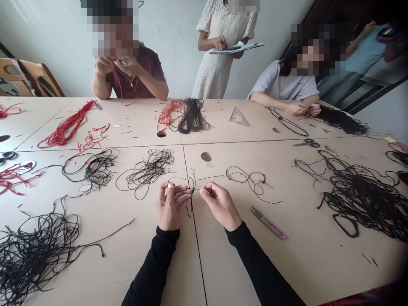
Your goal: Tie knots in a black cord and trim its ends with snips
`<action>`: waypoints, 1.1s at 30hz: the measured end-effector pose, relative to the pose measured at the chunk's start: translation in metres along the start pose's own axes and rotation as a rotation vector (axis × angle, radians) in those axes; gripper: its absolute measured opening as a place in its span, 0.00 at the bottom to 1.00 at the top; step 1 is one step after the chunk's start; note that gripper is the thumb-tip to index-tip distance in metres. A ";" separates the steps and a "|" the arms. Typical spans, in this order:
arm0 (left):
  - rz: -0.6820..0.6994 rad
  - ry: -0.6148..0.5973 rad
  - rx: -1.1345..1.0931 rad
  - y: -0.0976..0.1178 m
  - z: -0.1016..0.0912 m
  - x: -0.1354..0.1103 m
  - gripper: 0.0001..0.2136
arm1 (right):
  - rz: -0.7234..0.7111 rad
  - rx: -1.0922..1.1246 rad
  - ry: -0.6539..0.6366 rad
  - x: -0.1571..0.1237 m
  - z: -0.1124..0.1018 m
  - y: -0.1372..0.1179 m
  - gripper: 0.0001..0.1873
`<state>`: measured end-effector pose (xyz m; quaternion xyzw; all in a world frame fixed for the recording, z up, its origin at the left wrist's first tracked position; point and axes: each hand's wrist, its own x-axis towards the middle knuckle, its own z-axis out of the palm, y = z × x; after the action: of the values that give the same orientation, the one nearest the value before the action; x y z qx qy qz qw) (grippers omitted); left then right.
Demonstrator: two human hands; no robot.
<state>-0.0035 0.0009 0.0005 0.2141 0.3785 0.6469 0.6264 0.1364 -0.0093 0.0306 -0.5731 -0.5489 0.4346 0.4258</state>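
Small black knot [192,191] in thin black cord [196,190]: lies between the hands. Left hand [170,207] nearer, just left of knot, fingers pinching cord; right hand [222,205] right of knot, fingers pinched on strand. Taut stretch runs left-right through knot.

A broad, light-wood surface [318,267] fills the room from side to side, its sections meeting at thin, dark seams [195,238] and pierced by round holes [206,157], 5 of them in view. Behind it rises a pale wall [177,46] marked with faint vertical lines. Wooden chairs [44,78] with curved backs stand at far left, against the wall's base. At upper right, a dark-framed structure [318,17] slants across the view; whether window, door or mirror cannot be told. Soft light brightens the surface's left side, while the lower right corner falls into shadow.
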 end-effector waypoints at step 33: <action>-0.089 -0.129 0.216 -0.010 0.001 -0.003 0.14 | -0.028 0.140 -0.095 0.004 0.003 0.003 0.14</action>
<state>0.0039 -0.0024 -0.0055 0.3046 0.4140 0.5588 0.6509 0.1343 -0.0051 0.0269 -0.5130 -0.5446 0.4926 0.4445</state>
